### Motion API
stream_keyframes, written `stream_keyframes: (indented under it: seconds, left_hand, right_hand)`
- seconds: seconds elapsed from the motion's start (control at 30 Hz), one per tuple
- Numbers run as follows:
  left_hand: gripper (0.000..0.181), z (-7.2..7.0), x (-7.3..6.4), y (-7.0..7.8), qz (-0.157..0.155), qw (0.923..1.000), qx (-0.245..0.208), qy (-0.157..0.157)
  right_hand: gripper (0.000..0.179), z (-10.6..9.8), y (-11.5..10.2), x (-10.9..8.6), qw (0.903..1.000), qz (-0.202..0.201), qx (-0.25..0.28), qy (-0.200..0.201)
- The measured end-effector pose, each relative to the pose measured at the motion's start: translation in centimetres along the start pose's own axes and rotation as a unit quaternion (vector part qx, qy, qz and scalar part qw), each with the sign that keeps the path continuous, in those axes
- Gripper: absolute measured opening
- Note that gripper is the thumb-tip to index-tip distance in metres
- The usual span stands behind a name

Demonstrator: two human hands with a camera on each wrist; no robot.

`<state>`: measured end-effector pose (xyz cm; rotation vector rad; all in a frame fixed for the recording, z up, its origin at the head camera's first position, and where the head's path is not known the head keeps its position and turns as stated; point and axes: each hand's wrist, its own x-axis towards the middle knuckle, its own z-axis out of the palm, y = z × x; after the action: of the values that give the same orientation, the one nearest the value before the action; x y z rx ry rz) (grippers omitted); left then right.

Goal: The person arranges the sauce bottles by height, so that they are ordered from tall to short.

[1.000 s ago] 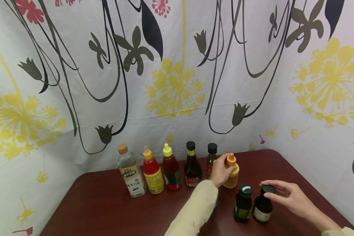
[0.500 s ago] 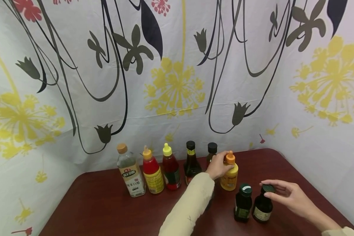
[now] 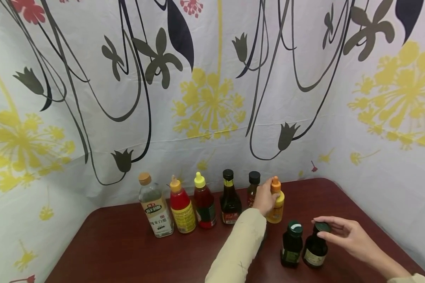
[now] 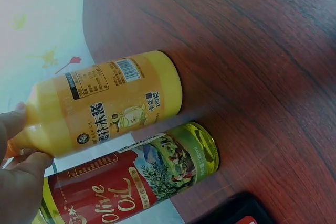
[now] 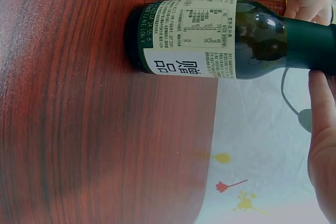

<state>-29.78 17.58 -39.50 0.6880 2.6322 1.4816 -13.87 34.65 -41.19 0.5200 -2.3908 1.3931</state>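
My left hand (image 3: 265, 198) pinches a yellow squeeze bottle of mustard (image 3: 275, 212) with an orange nozzle cap. Thumb and fingers hold it by the neck in the left wrist view, where its base meets the table. Close beside it stands an olive oil bottle (image 4: 131, 182) with a red label, partly hidden by the hand in the head view. Nearer me, the fingers and thumb of my right hand (image 3: 347, 236) hold a dark green bottle (image 3: 315, 249) by its capped top. This bottle stands upright with a pale label (image 5: 199, 35). Another dark green olive oil bottle (image 3: 291, 247) is just left of it.
Along the back of the dark red table (image 3: 134, 259) stand a clear vinegar bottle (image 3: 159, 220), a red sauce bottle with yellow label (image 3: 182, 212), a yellow-capped red sauce bottle (image 3: 204, 206) and a dark sauce bottle (image 3: 230, 200). A patterned cloth (image 3: 198, 157) hangs behind.
My left hand has shifted the mustard bottle slightly to the left and back, closer to the red-labelled olive oil bottle. The right hand and its bottle have stayed in place.
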Motion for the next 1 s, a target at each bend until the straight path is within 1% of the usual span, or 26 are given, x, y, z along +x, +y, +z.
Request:
stream_keyframes:
  seconds: [0.1, 0.17, 0.3, 0.37, 0.43, 0.53, 0.57, 0.67, 0.73, 0.8, 0.83, 0.9, 0.93, 1.0]
  left_hand:
    - [0.051, 0.0, 0.1, 0.1, -0.008, 0.9999, -0.004, 0.005]
    - [0.05, -0.2, 0.1, 0.1, -0.008, 0.9999, 0.0, 0.012]
    - [0.049, -0.3, -0.1, 0.2, -0.013, 0.9998, 0.0, 0.017]
    - [0.048, -0.2, -0.1, 0.3, -0.012, 0.9998, 0.0, 0.016]
    - [0.048, 0.0, -0.1, 0.4, -0.009, 0.9998, 0.001, 0.017]
    - [0.048, 0.3, -0.1, 0.6, -0.004, 0.9998, 0.006, 0.016]
    - [0.047, 0.4, -0.1, 0.6, -0.003, 0.9998, 0.007, 0.016]
    - [0.047, 0.4, 0.0, 0.8, -0.002, 0.9998, 0.008, 0.016]
    - [0.047, 0.4, 0.0, 0.8, -0.001, 0.9998, 0.01, 0.019]
    - [0.047, 0.3, 0.0, 0.8, -0.002, 0.9997, 0.014, 0.02]
    - [0.047, 0.2, 0.0, 0.8, -0.003, 0.9997, 0.014, 0.021]
    - [0.047, 0.2, 0.0, 0.7, -0.004, 0.9997, 0.014, 0.02]
    - [0.048, 0.1, -0.1, 0.6, -0.005, 0.9997, 0.015, 0.019]
    - [0.047, 0.1, -0.1, 0.6, -0.005, 0.9997, 0.017, 0.018]
  right_hand:
    - [0.032, 0.1, -0.1, 0.2, 0.9999, -0.003, -0.011, 0.001]
    - [0.031, 0.3, -0.2, 0.4, 0.9996, 0.003, -0.028, 0.004]
    - [0.028, 0.5, -0.6, 0.5, 0.9966, 0.034, -0.074, 0.013]
    - [0.027, 0.4, -0.9, 0.5, 0.9954, 0.041, -0.086, 0.008]
    - [0.027, 0.1, -1.2, 0.5, 0.9955, 0.043, -0.085, -0.003]
    - [0.031, -0.6, -1.9, 0.7, 0.9945, 0.038, -0.094, -0.026]
    - [0.033, -0.8, -2.2, 0.9, 0.9936, 0.039, -0.103, -0.028]
    - [0.04, -1.0, -3.4, 1.6, 0.9882, 0.02, -0.151, -0.021]
    - [0.043, -0.9, -4.3, 2.2, 0.9828, -0.007, -0.184, -0.009]
    - [0.043, -0.4, -5.0, 2.9, 0.9782, -0.037, -0.205, -0.002]
    - [0.042, -0.1, -5.3, 3.1, 0.9765, -0.051, -0.209, -0.002]
    - [0.04, 0.6, -5.7, 3.6, 0.9772, -0.061, -0.203, -0.01]
    - [0.038, 0.9, -5.9, 3.7, 0.9789, -0.059, -0.195, -0.017]
    - [0.035, 1.5, -6.2, 3.9, 0.9814, -0.04, -0.184, -0.04]
